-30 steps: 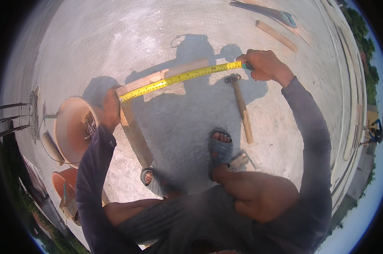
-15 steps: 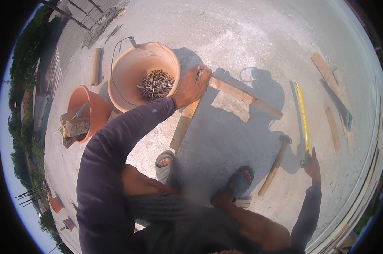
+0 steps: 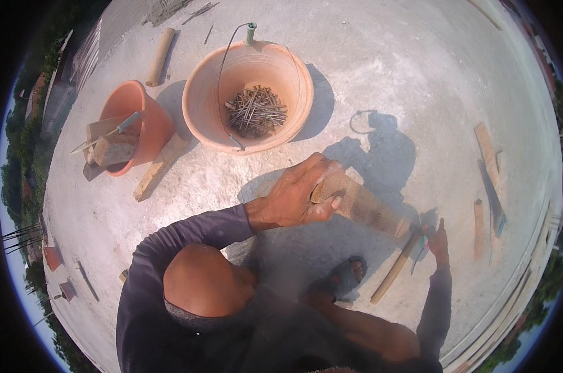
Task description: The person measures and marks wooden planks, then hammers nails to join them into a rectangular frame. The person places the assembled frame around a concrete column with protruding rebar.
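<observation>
In front of me my left hand (image 3: pixel 303 193) is closed round the near end of a short wooden board (image 3: pixel 371 208), thumb along its side. The board slants away to the right, and its far end comes close to a hammer (image 3: pixel 394 268) lying on the concrete. My right hand (image 3: pixel 440 245) is low on the right beside the hammer, index finger stretched out. Its other fingers are closed on what looks like a tape measure (image 3: pixel 425 241), small and partly hidden, with red and green showing. No yellow blade is visible.
A large orange bucket (image 3: pixel 197 118) holds loose nails (image 3: pixel 256 112). Left of it, a smaller orange bucket (image 3: pixel 157 118) lies tipped, with wood blocks (image 3: pixel 116 149) and a blue-handled tool (image 3: pixel 128 121). A wood offcut (image 3: pixel 160 169) lies between. Wood strips (image 3: pixel 488 152) and a saw (image 3: pixel 493 202) lie right.
My left hand has brought the board nearer and turned its end up toward me. My right hand has moved left to the hammer, and the extended yellow tape no longer shows.
</observation>
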Motion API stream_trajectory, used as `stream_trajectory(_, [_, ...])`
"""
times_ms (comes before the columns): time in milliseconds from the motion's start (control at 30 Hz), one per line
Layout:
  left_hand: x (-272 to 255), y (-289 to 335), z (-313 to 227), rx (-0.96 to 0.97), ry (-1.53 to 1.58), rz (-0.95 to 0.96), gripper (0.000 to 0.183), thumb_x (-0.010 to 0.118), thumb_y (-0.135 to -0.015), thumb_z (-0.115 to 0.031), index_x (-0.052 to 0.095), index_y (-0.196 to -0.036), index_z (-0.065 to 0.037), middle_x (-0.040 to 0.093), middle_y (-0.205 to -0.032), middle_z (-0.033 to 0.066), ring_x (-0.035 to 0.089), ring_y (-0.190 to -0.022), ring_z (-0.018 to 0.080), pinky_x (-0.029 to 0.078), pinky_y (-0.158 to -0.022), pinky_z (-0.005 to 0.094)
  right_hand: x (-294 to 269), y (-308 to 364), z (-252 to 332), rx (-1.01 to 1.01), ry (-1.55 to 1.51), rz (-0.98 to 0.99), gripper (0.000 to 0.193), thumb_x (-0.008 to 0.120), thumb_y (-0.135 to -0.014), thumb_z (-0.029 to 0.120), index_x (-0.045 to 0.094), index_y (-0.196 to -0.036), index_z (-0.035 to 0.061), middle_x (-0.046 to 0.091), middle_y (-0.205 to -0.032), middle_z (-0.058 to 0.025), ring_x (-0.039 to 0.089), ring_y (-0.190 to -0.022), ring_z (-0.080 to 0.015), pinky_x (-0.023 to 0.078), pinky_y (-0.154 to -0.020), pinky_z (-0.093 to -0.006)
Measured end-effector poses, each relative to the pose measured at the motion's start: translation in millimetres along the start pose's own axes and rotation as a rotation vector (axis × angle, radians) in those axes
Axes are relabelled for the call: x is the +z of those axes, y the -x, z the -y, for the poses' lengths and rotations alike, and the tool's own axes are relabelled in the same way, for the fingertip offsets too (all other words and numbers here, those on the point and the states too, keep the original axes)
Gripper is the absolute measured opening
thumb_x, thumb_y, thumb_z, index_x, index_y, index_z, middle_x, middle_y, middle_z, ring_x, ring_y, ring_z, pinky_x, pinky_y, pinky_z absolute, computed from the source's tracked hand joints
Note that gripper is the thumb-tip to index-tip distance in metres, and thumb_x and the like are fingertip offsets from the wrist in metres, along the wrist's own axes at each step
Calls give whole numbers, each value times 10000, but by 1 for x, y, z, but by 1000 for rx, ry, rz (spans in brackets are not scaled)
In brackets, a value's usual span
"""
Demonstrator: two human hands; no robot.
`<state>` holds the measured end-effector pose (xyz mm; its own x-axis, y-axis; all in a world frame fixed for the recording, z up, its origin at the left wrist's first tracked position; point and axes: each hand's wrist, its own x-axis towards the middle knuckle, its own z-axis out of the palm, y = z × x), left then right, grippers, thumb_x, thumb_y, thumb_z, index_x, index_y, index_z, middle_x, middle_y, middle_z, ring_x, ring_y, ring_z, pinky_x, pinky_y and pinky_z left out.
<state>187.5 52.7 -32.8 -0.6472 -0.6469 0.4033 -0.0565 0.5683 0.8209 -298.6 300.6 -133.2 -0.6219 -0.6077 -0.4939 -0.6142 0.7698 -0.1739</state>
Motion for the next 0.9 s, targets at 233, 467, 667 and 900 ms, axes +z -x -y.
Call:
stream_trajectory(233, [1, 19, 21, 101, 69, -109, 627, 783, -827, -325, 542, -1292, 19, 581, -1135, 206, 648, -954, 325, 558, -805, 411, -64, 114, 281, -1111, 6, 92, 969, 880, -751, 261, 384, -1571, 115, 498, -1511, -159, 484, -1389, -373, 427, -1136, -480])
stream_trajectory(467, [1, 38, 25, -76, 451, -331, 902, 955, -629, -351, 520, -1335, 4, 591, -1194, 142, 617, -1083, 243, 519, -935, 380, -50, 143, 349, -990, 129, 297, 1152, 949, -668, 313, 302, -1608, 149, 594, -1416, -158, 668, -1151, -378, 551, -983, -439])
stream_trajectory(667, [-5, 62, 49, -175, 372, -189, 1001, 987, -617, -507, 519, -1363, -31, 590, -1213, 136, 592, -1143, 258, 504, -962, 403, -67, 161, 343, -1057, 144, 193, 1112, 932, -672, 270, 334, -1604, 162, 669, -1220, -145, 709, -989, -360, 577, -861, -429])
stream_trajectory(900, [-11, 61, 61, -18, 219, -201, 996, 918, -625, -656, 570, -1329, -44, 609, -1246, 164, 606, -1142, 321, 501, -975, 444, -63, 160, 345, -1044, 204, 208, 984, 848, -735, 336, 378, -1591, 209, 640, -1032, -100, 703, -860, -322, 563, -734, -434])
